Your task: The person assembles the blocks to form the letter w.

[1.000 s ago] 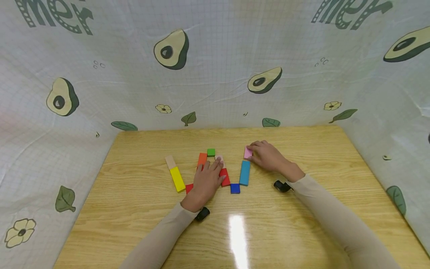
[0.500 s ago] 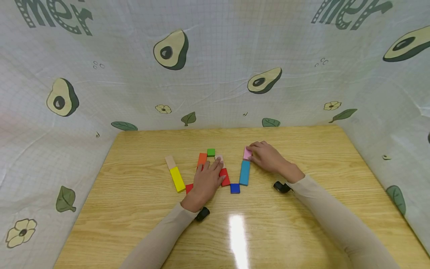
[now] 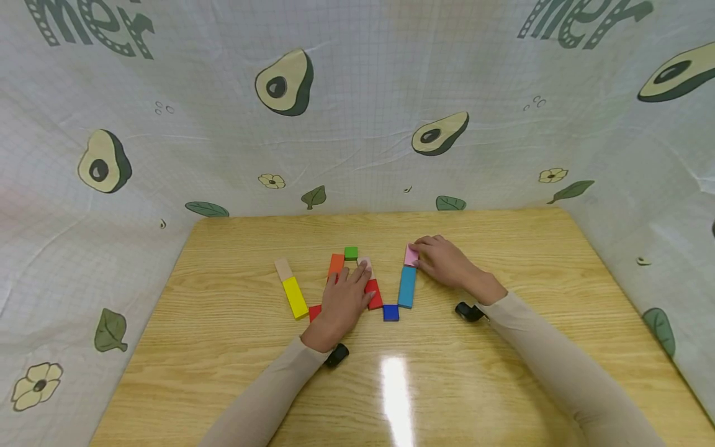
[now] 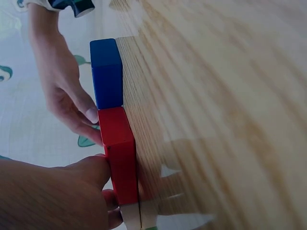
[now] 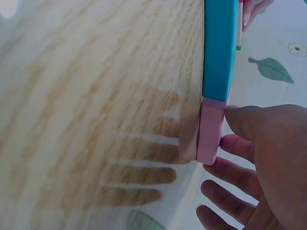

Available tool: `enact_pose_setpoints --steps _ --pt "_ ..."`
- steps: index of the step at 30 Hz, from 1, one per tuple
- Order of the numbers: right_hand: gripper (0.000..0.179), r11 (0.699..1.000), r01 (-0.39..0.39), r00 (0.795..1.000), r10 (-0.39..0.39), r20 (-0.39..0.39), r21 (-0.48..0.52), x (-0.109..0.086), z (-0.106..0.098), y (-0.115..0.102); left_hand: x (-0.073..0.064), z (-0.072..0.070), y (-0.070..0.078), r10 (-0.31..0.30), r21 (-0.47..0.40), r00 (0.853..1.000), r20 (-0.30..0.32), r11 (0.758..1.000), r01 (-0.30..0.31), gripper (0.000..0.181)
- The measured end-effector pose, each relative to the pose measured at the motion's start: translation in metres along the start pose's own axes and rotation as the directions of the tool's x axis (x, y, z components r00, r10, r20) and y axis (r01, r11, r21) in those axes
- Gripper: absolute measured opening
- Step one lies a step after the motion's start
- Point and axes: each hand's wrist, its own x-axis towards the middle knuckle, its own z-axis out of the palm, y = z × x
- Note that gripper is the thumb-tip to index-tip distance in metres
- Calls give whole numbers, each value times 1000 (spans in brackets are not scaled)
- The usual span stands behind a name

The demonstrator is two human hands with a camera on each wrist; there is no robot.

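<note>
In the head view my right hand [image 3: 444, 261] pinches a pink block [image 3: 410, 254] between thumb and fingers. The pink block touches the far end of a light blue block [image 3: 407, 287]; the right wrist view shows them end to end. My left hand [image 3: 343, 302] rests with fingers spread over the middle blocks. Its fingertips lie on a pale pink block [image 3: 365, 267], and its thumb touches a red block [image 4: 123, 163] in the left wrist view. A dark blue block [image 3: 391, 313] sits between the red and light blue ones. An orange block [image 3: 336, 264] is partly covered.
Left of the hands lie a beige block [image 3: 283, 269], a yellow block [image 3: 295, 298] and another red block [image 3: 314, 312], mostly hidden. A green block [image 3: 350, 253] sits at the back. Patterned cloth [image 3: 357, 124] rises behind the wooden table [image 3: 475, 385].
The right hand has slid the pink block slightly nearer, closing the small gap to the light blue block. The left hand has stayed in place.
</note>
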Motion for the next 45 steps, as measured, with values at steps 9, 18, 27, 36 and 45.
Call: enact_pose_setpoints --steps 9,18,27,36,45 --pt "44 1000 -3 1000 3 0 -1 -1 0 -1 0 -1 0 3 -10 1000 -1 1000 -3 58" --pt "46 1000 -1 1000 1 5 9 -2 0 -1 -1 -2 0 6 8 1000 -6 1000 -6 57" --pt "46 999 -21 999 23 -43 26 -18 -7 -4 -1 0 0 17 16 1000 -23 1000 -16 58" --pt "48 997 -63 996 65 -64 32 -43 -15 -3 -1 -3 -2 30 37 999 -17 999 -29 58" --pt "46 994 -101 991 105 -88 47 -64 -22 1 -1 -6 -3 48 36 999 -26 998 -47 57"
